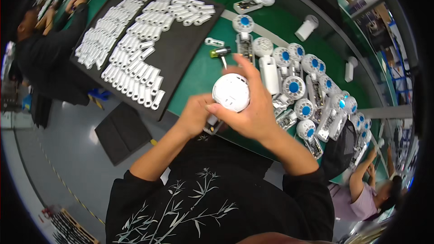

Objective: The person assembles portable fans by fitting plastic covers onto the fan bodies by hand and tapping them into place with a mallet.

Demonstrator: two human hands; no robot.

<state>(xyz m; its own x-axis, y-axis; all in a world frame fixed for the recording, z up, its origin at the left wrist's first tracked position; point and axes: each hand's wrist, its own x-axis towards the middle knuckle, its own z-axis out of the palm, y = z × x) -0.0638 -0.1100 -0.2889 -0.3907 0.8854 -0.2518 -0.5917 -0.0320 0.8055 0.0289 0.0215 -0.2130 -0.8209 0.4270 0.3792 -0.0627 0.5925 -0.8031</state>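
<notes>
2 hands of ours hold 1 white round-headed device (231, 94) over the near edge of the green workbench (196, 71): our right hand (254, 104) is wrapped around its disc, our left hand (193, 116) curled closed on its handle. 1 yellow-and-black screwdriver (220, 52) lies just beyond.

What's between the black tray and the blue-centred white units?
Head view: a small white piece and a screwdriver on the green table; lower in frame, the left hand and right hand at a round white part.
</notes>
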